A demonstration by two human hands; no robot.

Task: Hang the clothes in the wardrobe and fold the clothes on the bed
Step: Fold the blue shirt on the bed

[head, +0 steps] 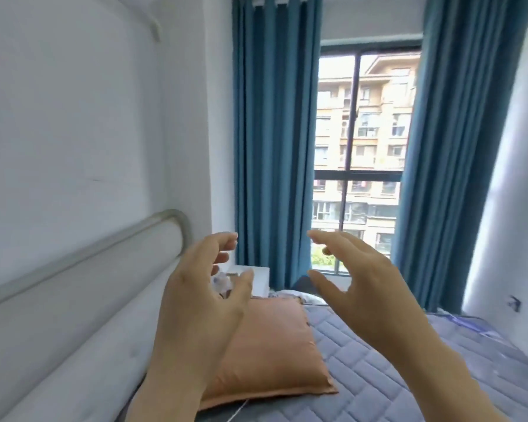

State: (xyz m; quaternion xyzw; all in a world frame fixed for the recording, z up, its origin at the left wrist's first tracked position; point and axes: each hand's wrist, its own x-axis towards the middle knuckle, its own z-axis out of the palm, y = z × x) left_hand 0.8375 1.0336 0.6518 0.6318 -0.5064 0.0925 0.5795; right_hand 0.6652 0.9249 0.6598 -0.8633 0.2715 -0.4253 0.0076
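Two hands: left hand (201, 300) and right hand (363, 287). One pillow (272, 354). One bed (378, 360). One headboard (73, 315). Two curtains: left curtain (275, 147) and right curtain (457, 147). One window (375, 132).

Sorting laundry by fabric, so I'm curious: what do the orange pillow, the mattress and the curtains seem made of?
The orange pillow: smooth woven cloth, possibly satin, with faint sheen and soft creases. The mattress: grey-blue quilted fabric, matte, with stitched rectangular panels. The curtains: thick teal cloth, matte, hanging in heavy folds.
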